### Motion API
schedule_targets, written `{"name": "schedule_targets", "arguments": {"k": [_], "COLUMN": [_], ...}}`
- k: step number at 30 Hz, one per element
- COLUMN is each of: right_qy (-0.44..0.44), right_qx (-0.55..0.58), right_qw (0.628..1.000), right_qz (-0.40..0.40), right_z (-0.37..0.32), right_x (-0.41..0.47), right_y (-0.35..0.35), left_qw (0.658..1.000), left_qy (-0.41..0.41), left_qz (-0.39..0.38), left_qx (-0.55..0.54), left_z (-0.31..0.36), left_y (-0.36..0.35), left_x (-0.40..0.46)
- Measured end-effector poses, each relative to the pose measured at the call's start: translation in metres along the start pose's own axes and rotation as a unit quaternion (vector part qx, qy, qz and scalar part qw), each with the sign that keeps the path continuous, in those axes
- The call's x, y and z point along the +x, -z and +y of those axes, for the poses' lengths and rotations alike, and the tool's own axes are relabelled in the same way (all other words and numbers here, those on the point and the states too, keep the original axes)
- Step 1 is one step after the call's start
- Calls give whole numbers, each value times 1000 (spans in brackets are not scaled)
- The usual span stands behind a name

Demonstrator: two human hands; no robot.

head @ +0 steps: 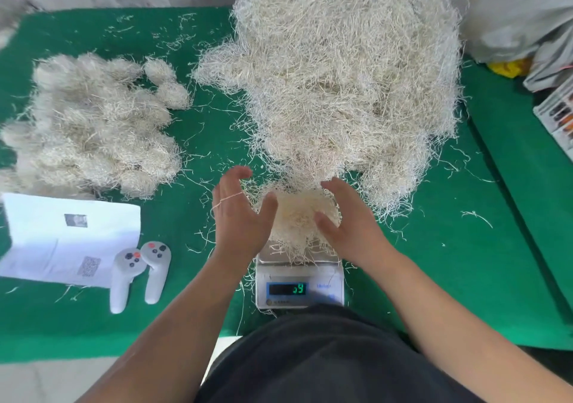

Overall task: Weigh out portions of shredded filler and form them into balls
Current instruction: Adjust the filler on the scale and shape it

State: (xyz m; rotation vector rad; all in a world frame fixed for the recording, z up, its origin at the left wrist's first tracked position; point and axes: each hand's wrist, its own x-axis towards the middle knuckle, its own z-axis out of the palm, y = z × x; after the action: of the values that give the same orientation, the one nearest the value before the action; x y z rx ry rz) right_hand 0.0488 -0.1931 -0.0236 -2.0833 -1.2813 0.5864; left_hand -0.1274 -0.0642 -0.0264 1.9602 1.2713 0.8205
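Between the open left hand and open right hand, the filler portion sits on the scale, probably light, springy, best cupped from both sides.

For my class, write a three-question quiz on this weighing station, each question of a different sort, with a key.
1. True or false: the portion of filler lies on the scale.
2. Multiple choice: the finished balls lie to the A) left B) right of the big loose pile.
3. Fill in: beside the sheet of paper lie two white ____.

Key: 1 true. 2 A. 3 controllers. The left hand and right hand flank the portion, fingers relaxed.
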Motion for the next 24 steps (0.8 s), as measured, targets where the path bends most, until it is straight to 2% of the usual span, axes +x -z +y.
{"name": "schedule_targets", "arguments": {"k": [3,6,10,21,24], "right_qy": [12,17,20,6,-7], "right_qx": [1,12,10,7,5], "right_qw": [1000,999,999,999,999], "right_qz": [16,33,44,54,47], "right_z": [0,1,1,7,11], "right_x": [-3,-6,-9,-10,-10], "right_y": [0,0,-1,-2,-5], "left_qw": [994,983,977,980,986], "left_qy": [-98,-149,-161,-173,-138], "left_qz": [14,-25,-73,-52,-62], "left_qx": [56,106,119,81,70], "left_z": [7,9,8,6,1], "left_y": [6,8,3,-7,-10], "left_x": [-1,-1,-9,-15,-15]}}
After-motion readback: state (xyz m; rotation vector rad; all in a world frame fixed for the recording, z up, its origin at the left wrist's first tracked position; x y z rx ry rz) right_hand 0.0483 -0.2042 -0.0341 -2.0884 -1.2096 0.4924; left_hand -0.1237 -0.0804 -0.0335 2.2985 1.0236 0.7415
